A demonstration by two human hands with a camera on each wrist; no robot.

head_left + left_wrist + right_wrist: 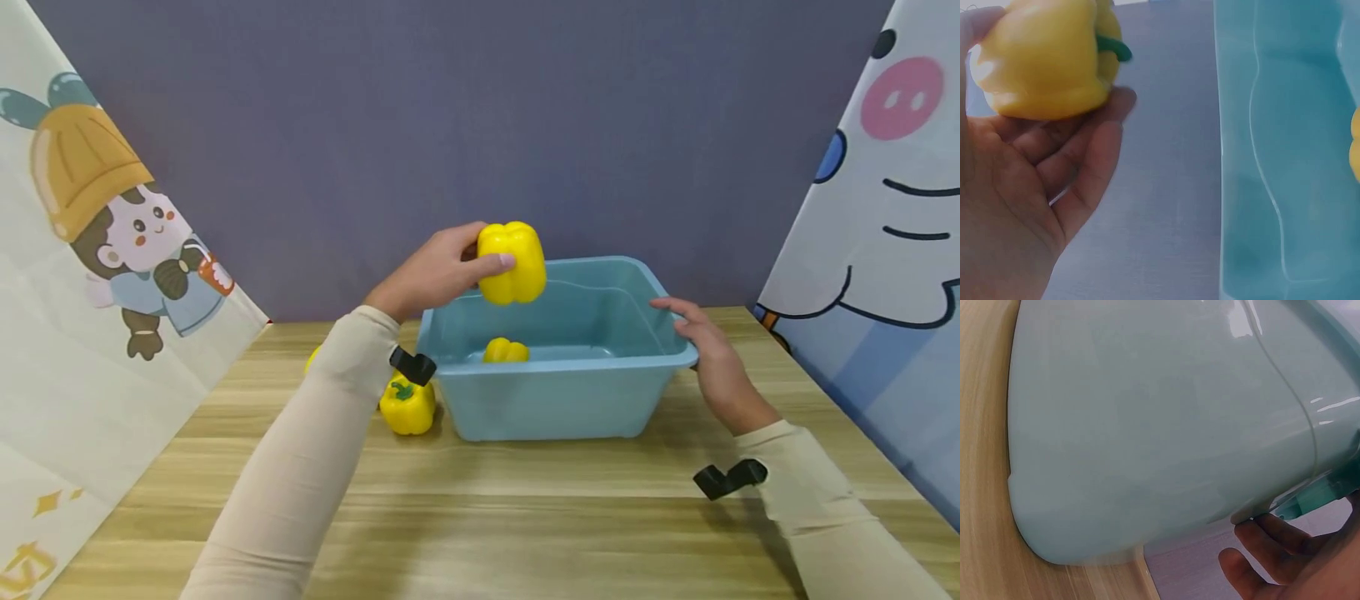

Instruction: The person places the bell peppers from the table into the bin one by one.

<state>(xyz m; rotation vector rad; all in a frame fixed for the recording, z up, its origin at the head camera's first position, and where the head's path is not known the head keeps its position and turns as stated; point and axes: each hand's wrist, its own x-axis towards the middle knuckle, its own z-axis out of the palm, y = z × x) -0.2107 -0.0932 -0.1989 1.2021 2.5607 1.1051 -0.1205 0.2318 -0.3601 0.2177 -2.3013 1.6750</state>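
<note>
Yellow and glossy, the blocky bell pepper with a green stem [527, 277] is raised near the left end of a pale-blue rectangular plastic tub [555, 404], grasped by my left hand [435, 271]; my right hand [716, 367] grips the tub's right rim. I see a second yellow pepper [506, 351] inside; another yellow pepper [408, 408] sits just left of the tub on the wood-grain table [525, 525].

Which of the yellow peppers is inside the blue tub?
The pepper behind the tub's front wall; the left hand holds another, one stands on the table, and a yellow sliver shows behind the sleeve.
</note>
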